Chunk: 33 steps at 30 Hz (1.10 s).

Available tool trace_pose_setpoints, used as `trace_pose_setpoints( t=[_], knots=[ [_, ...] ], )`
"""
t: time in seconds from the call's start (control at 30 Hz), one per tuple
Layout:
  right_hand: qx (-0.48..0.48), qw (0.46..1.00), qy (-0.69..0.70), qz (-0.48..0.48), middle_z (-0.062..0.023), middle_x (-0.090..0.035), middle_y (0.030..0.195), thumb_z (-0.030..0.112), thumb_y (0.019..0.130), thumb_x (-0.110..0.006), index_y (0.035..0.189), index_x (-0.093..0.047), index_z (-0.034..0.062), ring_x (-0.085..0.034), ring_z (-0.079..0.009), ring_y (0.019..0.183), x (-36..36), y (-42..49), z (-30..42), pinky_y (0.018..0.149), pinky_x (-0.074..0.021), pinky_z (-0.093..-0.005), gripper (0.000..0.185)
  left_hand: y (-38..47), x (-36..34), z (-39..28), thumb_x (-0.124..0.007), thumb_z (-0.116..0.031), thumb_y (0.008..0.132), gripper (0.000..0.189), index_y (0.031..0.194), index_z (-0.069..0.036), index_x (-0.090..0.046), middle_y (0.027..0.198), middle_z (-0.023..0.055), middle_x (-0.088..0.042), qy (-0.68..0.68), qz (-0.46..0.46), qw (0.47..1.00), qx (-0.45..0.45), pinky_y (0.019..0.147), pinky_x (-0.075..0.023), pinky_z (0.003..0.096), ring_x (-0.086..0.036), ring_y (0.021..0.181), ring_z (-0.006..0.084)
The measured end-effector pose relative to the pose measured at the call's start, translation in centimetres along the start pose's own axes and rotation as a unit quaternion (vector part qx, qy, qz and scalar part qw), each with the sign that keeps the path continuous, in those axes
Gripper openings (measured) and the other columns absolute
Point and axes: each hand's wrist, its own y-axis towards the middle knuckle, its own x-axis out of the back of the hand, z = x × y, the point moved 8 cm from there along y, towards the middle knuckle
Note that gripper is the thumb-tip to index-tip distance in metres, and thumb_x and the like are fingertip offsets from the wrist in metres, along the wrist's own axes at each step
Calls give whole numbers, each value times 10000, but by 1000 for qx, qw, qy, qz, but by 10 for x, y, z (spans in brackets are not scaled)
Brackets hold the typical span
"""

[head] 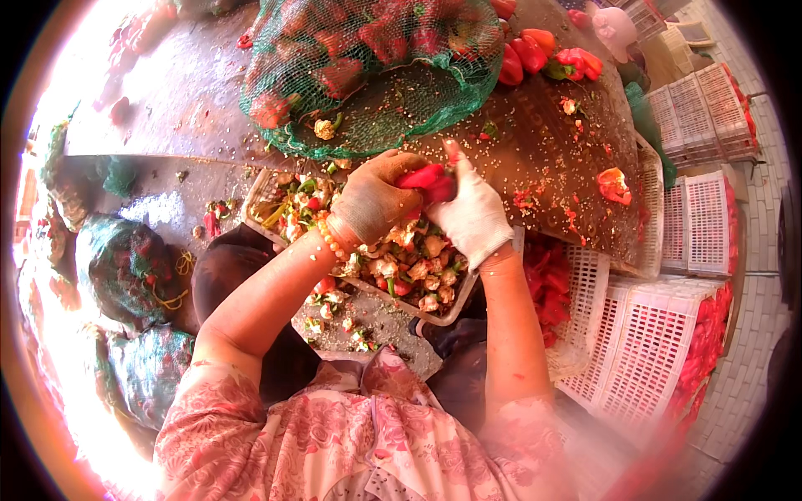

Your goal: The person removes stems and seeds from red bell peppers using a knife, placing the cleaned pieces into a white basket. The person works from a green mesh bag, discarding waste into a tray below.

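Note:
My left hand (376,199), in a brown-stained glove with a beaded bracelet at the wrist, grips a red pepper (425,180). My right hand (471,216), in a white glove, closes against the pepper's other side, its raised fingertip blurred and reddish. Below both hands, a shallow plastic basket (401,305) is heaped with pepper cores (432,270) and green stems. Just beyond them, a green mesh sack (448,119) lies with its mouth towards me, whole red peppers (382,41) inside. The pepper's underside is hidden by my fingers.
Loose red peppers (531,53) and seeds lie on the brown work surface (539,134). Pale plastic crates (651,344) with red pepper pieces stand on my right; another crate (586,288) sits beside my right forearm. Filled mesh sacks (122,269) stand left. A pink hat (614,30) shows at upper right.

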Motion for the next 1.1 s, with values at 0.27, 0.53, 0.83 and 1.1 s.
trace_pose_setpoints(
  t=[0.27,0.53,0.83,1.1],
  knots=[
    [-97,896,432,-28,-25,-647,840,51,836,-602,994,-622,13,-614,-91,738,3,-1,-15,655,-501,-239,164,-3,6,16,-582,-38,760,420,1171,47,-567,977,72,-645,-251,-2,959,130,774,-516,256,-613,853,121],
    [-165,684,701,-119,14,-583,716,167,810,-642,912,-611,66,-530,-75,560,5,-8,-44,494,-445,-210,147,-1,0,32,-586,-52,764,370,1123,37,-579,939,50,-634,-320,-7,941,111,716,-517,239,-601,811,112],
    [-98,836,458,-286,23,-613,844,51,827,-671,980,-642,24,-514,-38,659,54,-4,-72,588,-434,-203,159,-26,-40,12,-605,9,729,401,1130,6,-601,868,37,-650,-268,67,949,154,645,-521,243,-615,720,101],
    [-212,870,344,-281,-27,-609,719,115,838,-674,1022,-602,33,-461,-68,394,78,-29,-95,334,-377,-235,214,-22,-6,0,-558,40,733,451,1184,18,-561,981,52,-644,-234,70,956,162,755,-533,262,-619,845,127]
  ],
)
